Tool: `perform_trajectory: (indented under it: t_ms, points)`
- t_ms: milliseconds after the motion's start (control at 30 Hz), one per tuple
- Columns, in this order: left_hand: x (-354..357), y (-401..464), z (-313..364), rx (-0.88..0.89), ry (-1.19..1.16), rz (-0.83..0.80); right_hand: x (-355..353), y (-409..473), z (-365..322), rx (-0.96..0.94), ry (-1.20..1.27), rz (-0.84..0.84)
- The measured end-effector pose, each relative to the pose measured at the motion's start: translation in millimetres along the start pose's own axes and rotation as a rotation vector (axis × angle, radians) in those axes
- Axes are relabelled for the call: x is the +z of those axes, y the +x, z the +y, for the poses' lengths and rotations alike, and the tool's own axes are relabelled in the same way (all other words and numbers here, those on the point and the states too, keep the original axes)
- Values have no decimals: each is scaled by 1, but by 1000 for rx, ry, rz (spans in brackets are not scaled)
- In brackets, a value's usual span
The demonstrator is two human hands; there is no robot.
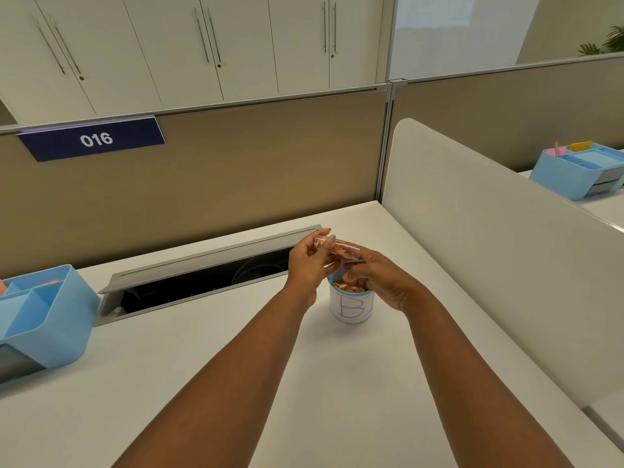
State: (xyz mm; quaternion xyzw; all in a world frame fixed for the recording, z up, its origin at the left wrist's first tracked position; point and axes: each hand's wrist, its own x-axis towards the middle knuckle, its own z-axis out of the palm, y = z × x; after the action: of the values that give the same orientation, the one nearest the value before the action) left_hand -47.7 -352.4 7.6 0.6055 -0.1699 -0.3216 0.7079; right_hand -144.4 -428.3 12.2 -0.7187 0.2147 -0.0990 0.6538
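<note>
White cubicle bench [202,366] carries a blue cup [353,307] marked B, partly filled with orange bits [349,288], near the right end of an open cable trough [202,278]. Directly above its mouth the left grip [310,261] pinches a clear packet [341,246] of orange bits, while the right grip [381,282] curls its fingers on the packet's near end.

Packet [341,248] contents too small to tell; cup [353,307] rim partly behind right hand [381,282].
</note>
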Motion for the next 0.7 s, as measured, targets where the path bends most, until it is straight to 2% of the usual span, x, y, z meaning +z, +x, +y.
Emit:
perform_trajectory:
  t_ms: [267,467,533,700]
  points:
    - [2,-2,2,48,5,-71,4,1,-1,64,317,76]
    - [-2,-1,5,52,-1,-138,12,4,1,76,526,55]
    - [-4,-1,7,54,1,-138,13,5,3,58,479,46]
    - [-7,1,4,56,-41,-109,10,6,-1,66,108,54]
